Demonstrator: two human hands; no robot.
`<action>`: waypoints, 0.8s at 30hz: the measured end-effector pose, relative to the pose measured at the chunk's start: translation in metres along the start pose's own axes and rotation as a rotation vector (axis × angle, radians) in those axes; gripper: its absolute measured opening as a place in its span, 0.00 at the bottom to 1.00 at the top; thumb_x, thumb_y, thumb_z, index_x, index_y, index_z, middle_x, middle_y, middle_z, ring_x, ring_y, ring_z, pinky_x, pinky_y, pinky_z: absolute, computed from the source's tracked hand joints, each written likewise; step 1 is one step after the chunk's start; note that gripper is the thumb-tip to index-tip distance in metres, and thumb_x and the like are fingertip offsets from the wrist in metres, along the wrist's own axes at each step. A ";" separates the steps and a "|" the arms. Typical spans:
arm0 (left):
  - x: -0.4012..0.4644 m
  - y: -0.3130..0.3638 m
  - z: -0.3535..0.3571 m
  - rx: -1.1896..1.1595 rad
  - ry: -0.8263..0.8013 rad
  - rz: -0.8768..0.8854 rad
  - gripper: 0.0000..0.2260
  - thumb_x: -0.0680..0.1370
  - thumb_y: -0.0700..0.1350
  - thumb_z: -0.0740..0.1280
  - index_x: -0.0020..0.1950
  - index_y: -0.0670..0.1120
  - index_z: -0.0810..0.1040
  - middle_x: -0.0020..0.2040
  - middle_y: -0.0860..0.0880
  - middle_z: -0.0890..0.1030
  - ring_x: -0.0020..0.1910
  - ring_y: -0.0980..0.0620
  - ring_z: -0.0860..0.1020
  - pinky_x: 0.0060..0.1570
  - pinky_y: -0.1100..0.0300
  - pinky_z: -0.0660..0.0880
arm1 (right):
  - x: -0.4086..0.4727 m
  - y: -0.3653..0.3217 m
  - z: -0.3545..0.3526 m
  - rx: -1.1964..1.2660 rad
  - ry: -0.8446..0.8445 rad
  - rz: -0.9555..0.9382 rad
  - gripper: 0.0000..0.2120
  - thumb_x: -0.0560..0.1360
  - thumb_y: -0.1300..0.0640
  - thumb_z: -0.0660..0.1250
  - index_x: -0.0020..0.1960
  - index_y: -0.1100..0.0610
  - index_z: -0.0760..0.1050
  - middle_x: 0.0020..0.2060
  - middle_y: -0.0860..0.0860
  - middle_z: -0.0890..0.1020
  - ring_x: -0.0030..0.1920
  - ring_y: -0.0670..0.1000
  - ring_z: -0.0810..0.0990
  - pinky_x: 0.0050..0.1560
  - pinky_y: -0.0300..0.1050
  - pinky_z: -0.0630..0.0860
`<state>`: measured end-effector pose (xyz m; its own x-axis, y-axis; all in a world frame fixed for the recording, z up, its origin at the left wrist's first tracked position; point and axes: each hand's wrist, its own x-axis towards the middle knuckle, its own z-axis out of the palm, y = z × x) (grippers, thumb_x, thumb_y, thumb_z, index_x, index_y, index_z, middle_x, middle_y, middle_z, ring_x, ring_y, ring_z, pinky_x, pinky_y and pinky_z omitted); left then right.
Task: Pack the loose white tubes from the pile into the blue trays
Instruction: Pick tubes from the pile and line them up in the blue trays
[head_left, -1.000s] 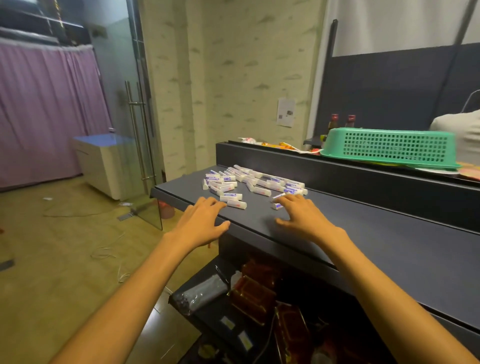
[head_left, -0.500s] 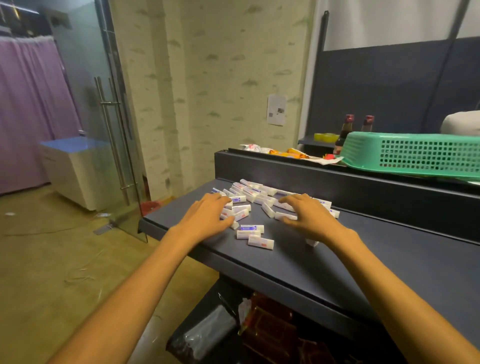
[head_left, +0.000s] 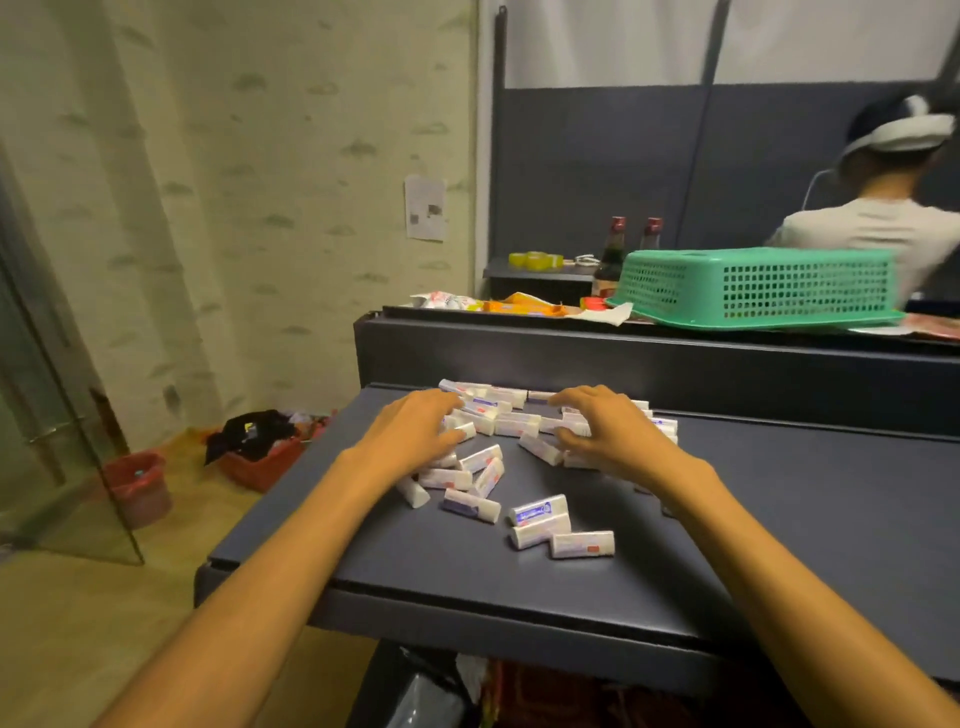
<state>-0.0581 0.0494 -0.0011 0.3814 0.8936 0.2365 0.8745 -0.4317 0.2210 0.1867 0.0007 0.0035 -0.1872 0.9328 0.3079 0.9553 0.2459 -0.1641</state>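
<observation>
- Both hands are down on the pile of white tubes (head_left: 498, 415) at the back of the dark table (head_left: 779, 519), right up against the raised ledge behind it.
- The left hand (head_left: 415, 431) lies palm down over the pile's left side, fingers spread and a bit bent, touching tubes. I don't see it wrapped around any single one, so I'd call it relaxed, not gripping.
- The right hand (head_left: 602, 431) does the same on the right side, fingers arched over the tubes like a loose claw. No tube clearly pinched there either.
- About 8 loose tubes (head_left: 535, 512) lie scattered closer to the front, apart from the main heap.
- Honestly this looks like the gathering step, raking the pile together. Packing hasn't started as far as I can tell.
- No blue trays anywhere in view, so the next move probably means finding or fetching one first, then grabbing tubes a few at a time and lining them up.
- The green basket (head_left: 753, 286) sits upside down on the ledge behind, with 2 bottles (head_left: 615, 249) beyond it and another person (head_left: 872, 228) facing away.
</observation>
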 end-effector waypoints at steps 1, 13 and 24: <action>0.005 -0.001 0.002 0.006 -0.013 0.023 0.20 0.78 0.56 0.65 0.68 0.52 0.73 0.66 0.49 0.76 0.60 0.48 0.77 0.58 0.53 0.74 | -0.001 0.000 0.000 -0.003 0.001 0.027 0.21 0.78 0.49 0.65 0.69 0.50 0.70 0.67 0.51 0.74 0.66 0.53 0.70 0.64 0.49 0.67; 0.034 0.009 0.009 0.238 -0.042 0.112 0.11 0.76 0.41 0.67 0.59 0.44 0.78 0.59 0.42 0.77 0.56 0.42 0.76 0.53 0.53 0.74 | -0.012 0.006 -0.002 0.004 0.040 0.198 0.19 0.78 0.50 0.65 0.69 0.50 0.70 0.65 0.51 0.75 0.63 0.52 0.73 0.63 0.49 0.71; 0.039 0.011 0.010 0.090 -0.003 0.112 0.15 0.76 0.45 0.70 0.62 0.51 0.76 0.58 0.47 0.78 0.54 0.46 0.78 0.52 0.53 0.76 | -0.029 0.027 -0.013 0.062 0.078 0.236 0.18 0.78 0.51 0.65 0.67 0.51 0.72 0.63 0.50 0.77 0.62 0.51 0.74 0.61 0.48 0.73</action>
<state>-0.0308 0.0805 0.0005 0.4787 0.8410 0.2521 0.8498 -0.5160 0.1078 0.2208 -0.0229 0.0025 0.0597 0.9437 0.3255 0.9542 0.0417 -0.2961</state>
